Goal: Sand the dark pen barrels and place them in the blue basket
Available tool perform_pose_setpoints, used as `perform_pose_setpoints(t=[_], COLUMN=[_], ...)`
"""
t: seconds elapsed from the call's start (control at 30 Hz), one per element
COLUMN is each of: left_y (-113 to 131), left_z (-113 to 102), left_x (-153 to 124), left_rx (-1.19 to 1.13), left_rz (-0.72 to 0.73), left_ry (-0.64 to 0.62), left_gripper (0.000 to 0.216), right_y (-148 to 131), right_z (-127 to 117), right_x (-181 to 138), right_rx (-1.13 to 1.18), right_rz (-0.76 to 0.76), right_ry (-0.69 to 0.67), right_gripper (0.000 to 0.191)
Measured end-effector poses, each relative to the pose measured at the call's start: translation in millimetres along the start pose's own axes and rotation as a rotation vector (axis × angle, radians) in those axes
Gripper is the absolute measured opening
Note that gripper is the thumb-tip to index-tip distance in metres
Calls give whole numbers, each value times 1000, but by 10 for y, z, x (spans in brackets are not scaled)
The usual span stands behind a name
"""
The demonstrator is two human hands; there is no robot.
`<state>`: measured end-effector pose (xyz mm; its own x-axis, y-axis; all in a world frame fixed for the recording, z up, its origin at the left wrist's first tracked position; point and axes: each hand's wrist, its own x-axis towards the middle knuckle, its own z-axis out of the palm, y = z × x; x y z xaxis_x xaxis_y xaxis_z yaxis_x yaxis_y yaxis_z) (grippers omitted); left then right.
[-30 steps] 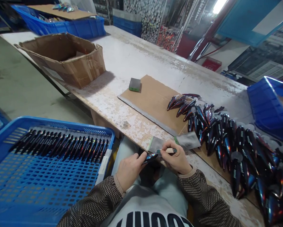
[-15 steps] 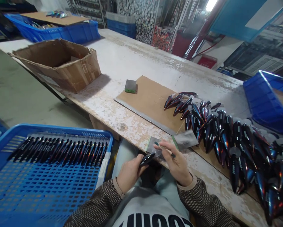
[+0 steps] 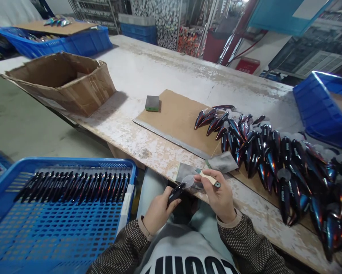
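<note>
Hands over the worktop (image 3: 148, 167): left hand (image 3: 159, 217) grips a dark pen (image 3: 176, 194), right hand (image 3: 218, 201) pinches a pale stick (image 3: 209, 178). Rows (image 3: 73, 186) fill the blue crate (image 3: 73, 160); a large heap (image 3: 262, 160) remains.

Long counter (image 3: 171, 72), white paint scuffed, wood showing through. On it: open cardboard box (image 3: 59, 85), flaps torn; flat cardboard sheet (image 3: 173, 118) carrying grey-green sanding block (image 3: 152, 103); glossy dark tapered pieces (image 3: 262, 160) heaped alongside; grey foil pouches (image 3: 222, 161) near edge; blue crates (image 3: 322, 110) right and far end.
</note>
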<state>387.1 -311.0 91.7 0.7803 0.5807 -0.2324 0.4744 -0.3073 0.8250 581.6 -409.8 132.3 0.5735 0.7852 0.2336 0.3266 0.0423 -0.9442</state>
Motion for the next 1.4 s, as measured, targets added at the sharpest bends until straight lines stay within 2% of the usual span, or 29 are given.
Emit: perform_pose_setpoints(t=[0.23, 0.33, 0.43, 0.6, 1.0, 1.2, 1.4], left_y=[78, 102, 113, 130, 129, 143, 201], left_z=[36, 99, 175, 266, 356, 390, 426], left_x=[-30, -62, -89, -101, -107, -124, -152], left_rx=[-28, -50, -128, -285, -470, -412, -391], left_rz=[-41, -70, -82, -81, -68, -74, -58], left_ry=[22, 46, 68, 77, 53, 31, -9], left_gripper=[13, 13, 15, 19, 23, 32, 29], right_y=[30, 41, 32, 10, -28, -72, -91], right_z=[-36, -45, -38, -6, 15, 12, 12], right_x=[-107, -119, -114, -134, -177, -158, -111], right_rx=[-120, -246, -330, -367, -404, -473, -532], right_rz=[-114, -257, -378, -458, -525, -566, -570], right_ry=[2, -13, -29, -47, -111, -141, -169], right_gripper=[16, 12, 9, 10, 16, 19, 16])
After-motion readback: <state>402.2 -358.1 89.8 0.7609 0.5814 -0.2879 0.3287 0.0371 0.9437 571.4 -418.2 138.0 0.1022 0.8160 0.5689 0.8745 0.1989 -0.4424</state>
